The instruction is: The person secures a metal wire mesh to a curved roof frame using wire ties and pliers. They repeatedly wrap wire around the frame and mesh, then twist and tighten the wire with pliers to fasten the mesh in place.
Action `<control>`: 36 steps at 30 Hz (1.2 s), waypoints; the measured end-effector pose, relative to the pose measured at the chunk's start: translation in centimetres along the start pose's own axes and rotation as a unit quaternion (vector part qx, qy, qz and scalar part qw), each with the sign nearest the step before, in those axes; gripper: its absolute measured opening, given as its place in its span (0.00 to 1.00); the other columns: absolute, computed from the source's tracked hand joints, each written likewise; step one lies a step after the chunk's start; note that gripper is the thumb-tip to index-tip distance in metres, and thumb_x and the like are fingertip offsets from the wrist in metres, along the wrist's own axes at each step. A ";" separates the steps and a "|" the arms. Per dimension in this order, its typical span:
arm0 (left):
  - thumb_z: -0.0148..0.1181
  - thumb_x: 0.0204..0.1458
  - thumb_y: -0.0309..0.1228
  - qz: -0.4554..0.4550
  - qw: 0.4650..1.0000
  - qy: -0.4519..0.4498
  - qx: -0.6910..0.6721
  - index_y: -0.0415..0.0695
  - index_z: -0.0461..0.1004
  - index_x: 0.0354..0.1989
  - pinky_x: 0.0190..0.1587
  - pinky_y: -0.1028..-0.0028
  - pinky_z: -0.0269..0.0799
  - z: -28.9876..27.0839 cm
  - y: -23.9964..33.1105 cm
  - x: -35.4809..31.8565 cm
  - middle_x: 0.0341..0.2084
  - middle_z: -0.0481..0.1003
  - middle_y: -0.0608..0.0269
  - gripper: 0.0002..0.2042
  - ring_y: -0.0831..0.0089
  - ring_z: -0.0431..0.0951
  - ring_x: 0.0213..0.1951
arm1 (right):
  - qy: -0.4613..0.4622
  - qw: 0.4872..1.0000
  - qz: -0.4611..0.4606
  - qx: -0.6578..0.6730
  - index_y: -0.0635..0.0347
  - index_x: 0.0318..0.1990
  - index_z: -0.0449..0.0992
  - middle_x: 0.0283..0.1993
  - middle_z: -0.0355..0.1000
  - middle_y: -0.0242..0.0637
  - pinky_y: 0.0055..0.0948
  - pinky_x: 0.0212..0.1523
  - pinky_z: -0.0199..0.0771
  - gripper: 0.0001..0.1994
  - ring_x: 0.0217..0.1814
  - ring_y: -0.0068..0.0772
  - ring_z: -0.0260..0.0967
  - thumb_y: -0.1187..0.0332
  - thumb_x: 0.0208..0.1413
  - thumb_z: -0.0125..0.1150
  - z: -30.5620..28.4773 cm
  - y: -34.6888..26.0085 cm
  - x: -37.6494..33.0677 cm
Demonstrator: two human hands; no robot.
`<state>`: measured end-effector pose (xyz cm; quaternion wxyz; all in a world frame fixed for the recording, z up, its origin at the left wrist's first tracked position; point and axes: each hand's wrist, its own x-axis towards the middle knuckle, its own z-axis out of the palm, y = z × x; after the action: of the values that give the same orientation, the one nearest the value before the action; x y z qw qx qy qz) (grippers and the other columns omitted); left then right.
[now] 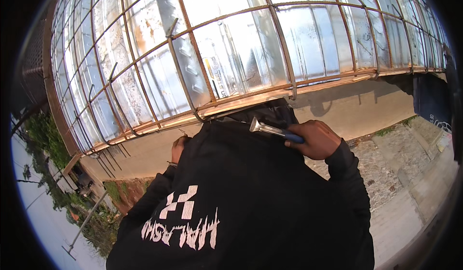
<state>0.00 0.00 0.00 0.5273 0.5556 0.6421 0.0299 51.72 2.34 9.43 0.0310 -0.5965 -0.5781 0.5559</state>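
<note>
My right hand (316, 138) is wrapped round the blue handle of a pair of end-cutting pincers (272, 129). The flared metal head of the pincers points left across the front of my black hoodie, just below the edge of the rebar mesh (231, 14). My left hand (179, 148) is at the left side of my body, partly hidden by the hoodie. Its fingers look drawn together near a thin wire end, but what they hold, if anything, cannot be made out. Bent bar ends hook over the near edge of the mesh.
Shiny corrugated metal sheets (308, 43) lie beneath the mesh, bordered by a wooden edge board (159, 125). Several bar ends stick out at the left. Below is a plain wall (357, 106), then rough paved ground (386, 173). Greenery and a pole (87, 221) stand far left.
</note>
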 end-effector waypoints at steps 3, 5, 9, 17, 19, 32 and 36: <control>0.54 0.62 0.42 -0.079 0.882 -0.039 -0.462 0.41 0.71 0.36 0.48 0.69 0.71 2.3 7.4 6.2 0.32 0.73 0.61 0.15 0.68 0.73 0.39 | -0.001 1.000 -0.003 -0.005 0.60 0.40 0.78 0.31 0.76 0.51 0.48 0.39 0.72 0.13 0.37 0.59 0.74 0.59 0.56 0.65 0.6 0.2 0.1; 0.53 0.63 0.48 -0.158 0.840 -0.080 -0.513 0.40 0.70 0.31 0.44 0.76 0.71 2.8 13.4 5.6 0.25 0.71 0.66 0.21 0.72 0.71 0.33 | 0.008 1.000 -0.010 -0.010 0.62 0.40 0.78 0.31 0.76 0.51 0.47 0.38 0.72 0.14 0.36 0.59 0.74 0.60 0.55 0.66 1.0 -0.1 0.5; 0.55 0.55 0.66 -0.115 0.978 -0.171 -0.029 0.33 0.75 0.36 0.43 0.73 0.74 3.3 14.4 8.0 0.30 0.77 0.56 0.37 0.68 0.78 0.34 | 0.050 0.998 -0.024 0.004 0.62 0.40 0.78 0.31 0.76 0.51 0.46 0.39 0.72 0.13 0.37 0.58 0.74 0.62 0.54 0.67 2.0 -0.3 0.7; 0.66 0.53 0.54 -0.219 0.936 -0.267 -0.063 0.30 0.79 0.44 0.43 0.73 0.76 3.1 16.6 10.5 0.36 0.81 0.54 0.31 0.69 0.81 0.37 | 0.108 0.994 -0.008 0.023 0.60 0.42 0.79 0.34 0.76 0.51 0.47 0.41 0.72 0.14 0.40 0.57 0.74 0.62 0.53 0.68 3.8 1.0 -0.5; 0.68 0.55 0.49 -0.242 0.936 -0.249 -0.050 0.31 0.78 0.45 0.41 0.75 0.75 2.9 16.4 10.3 0.36 0.81 0.57 0.27 0.73 0.81 0.35 | 0.122 0.991 -0.014 0.060 0.61 0.41 0.79 0.33 0.76 0.51 0.45 0.40 0.72 0.13 0.38 0.56 0.74 0.63 0.52 0.69 4.2 1.5 -0.7; 0.55 0.62 0.46 -0.127 0.952 -0.275 0.050 0.37 0.80 0.46 0.38 0.67 0.76 0.6 -7.5 11.8 0.33 0.81 0.56 0.21 0.67 0.80 0.34 | 0.154 0.973 0.051 0.162 0.64 0.37 0.79 0.27 0.72 0.43 0.35 0.35 0.68 0.13 0.30 0.38 0.70 0.63 0.51 0.71 -0.6 3.0 -3.1; 0.54 0.62 0.46 -0.157 0.915 -0.360 0.093 0.38 0.80 0.48 0.38 0.65 0.75 3.1 -7.4 13.4 0.33 0.81 0.56 0.21 0.66 0.80 0.35 | 0.171 0.966 0.031 0.193 0.65 0.37 0.79 0.28 0.73 0.44 0.36 0.37 0.68 0.14 0.33 0.40 0.72 0.65 0.48 0.72 -1.5 3.7 -4.8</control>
<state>-0.53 5.49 -14.56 0.6668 0.4674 0.4877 -0.3147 56.51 -1.44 10.48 0.2267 -0.6834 -0.4267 0.5473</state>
